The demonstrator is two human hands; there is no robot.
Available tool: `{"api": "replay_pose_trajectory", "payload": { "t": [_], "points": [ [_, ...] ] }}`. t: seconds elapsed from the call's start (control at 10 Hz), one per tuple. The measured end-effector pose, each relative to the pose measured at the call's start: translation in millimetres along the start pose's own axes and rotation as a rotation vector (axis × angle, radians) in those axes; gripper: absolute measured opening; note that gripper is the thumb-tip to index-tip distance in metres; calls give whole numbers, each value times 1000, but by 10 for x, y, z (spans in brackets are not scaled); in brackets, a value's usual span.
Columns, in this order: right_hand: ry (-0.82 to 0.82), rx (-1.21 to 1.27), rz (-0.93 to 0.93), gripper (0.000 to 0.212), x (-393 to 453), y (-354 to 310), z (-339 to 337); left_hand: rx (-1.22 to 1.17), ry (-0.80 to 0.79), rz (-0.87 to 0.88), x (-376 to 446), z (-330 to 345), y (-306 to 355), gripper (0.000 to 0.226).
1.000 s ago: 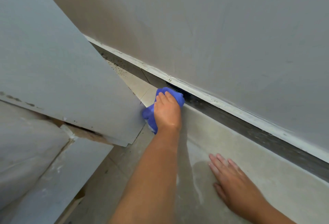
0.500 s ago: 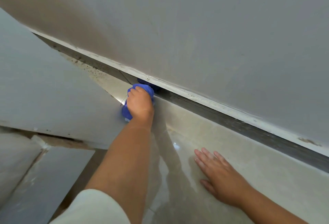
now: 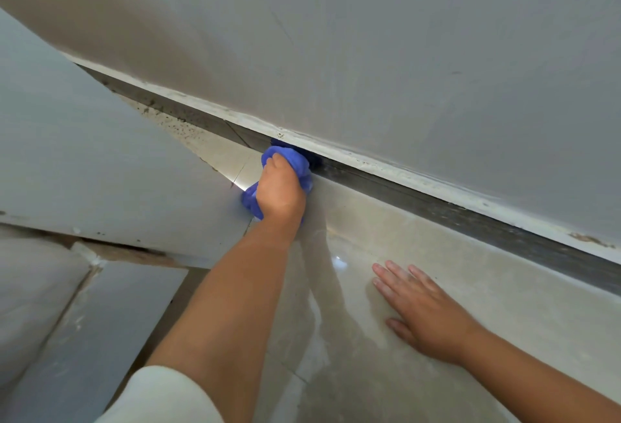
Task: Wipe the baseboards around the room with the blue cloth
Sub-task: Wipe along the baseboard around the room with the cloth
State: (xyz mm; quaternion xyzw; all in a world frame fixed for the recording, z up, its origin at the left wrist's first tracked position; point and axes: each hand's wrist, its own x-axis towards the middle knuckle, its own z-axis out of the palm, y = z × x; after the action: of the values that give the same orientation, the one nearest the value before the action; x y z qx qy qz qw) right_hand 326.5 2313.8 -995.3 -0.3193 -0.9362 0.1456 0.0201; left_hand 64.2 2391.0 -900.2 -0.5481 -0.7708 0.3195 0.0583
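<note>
Baseboard [image 3: 420, 192] runs diagonally across the view at the foot of a grey wall [image 3: 369, 53], a dark strip topped by a chipped white edge; its far left stretch carries dark specks and grime. Blue cloth [image 3: 295, 162] is bunched in the left hand [image 3: 279, 192], whose fingers are curled round it, and the cloth is pressed against the dark face of the baseboard where it meets the floor [image 3: 504, 288]. Part of the cloth also shows below the hand, near the wrist. Right hand [image 3: 423, 310] lies flat on the pale glossy floor tiles, fingers straight and slightly spread, holding nothing, well apart from the cloth and short of the baseboard. A large grey panel [image 3: 84, 160] leans in from the left, its corner just beside the left hand; whether it touches the cloth cannot be told. A white sleeve [image 3: 161, 399] covers the upper left arm at the bottom edge of the view.
</note>
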Motion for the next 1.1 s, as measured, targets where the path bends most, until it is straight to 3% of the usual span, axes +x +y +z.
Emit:
{"api": "replay_pose_trajectory", "payload": {
  "t": [0.1, 0.2, 0.3, 0.4, 0.5, 0.6, 0.7, 0.8, 1.0, 1.1],
  "points": [
    [-38, -17, -6, 64, 6, 2, -12, 233, -354, 256, -44, -143, 185, 63],
    [-56, -2, -9, 64, 0, -5, -37, 470, -329, 463, -65, -255, 232, 65],
    [-58, -16, -20, 58, -1, 5, -33, 411, -278, 564, -151, -195, 414, 77],
    [-48, -5, -37, 53, 18, 6, -77, 268, -42, 317, -388, -173, 626, 99],
    [-46, -26, -32, 56, 11, 9, -99, -62, 159, 161, -461, 83, 623, 43],
    [-75, -34, -50, 48, 7, 21, -131, 72, -347, 222, -446, 242, 467, 45],
    [-42, -33, -51, 50, -15, 8, -95, 184, -262, 180, -282, 48, 168, 49],
    [-65, -39, -38, 56, -20, -1, -89, 350, -221, 390, -348, -160, 214, 49],
    [-100, -30, -36, 54, 5, -8, -127, 227, -106, 508, -589, -375, 520, 35],
    [-96, -4, -18, 46, -12, -22, -146, -284, -91, 214, -584, -268, 306, 25]
  ]
}}
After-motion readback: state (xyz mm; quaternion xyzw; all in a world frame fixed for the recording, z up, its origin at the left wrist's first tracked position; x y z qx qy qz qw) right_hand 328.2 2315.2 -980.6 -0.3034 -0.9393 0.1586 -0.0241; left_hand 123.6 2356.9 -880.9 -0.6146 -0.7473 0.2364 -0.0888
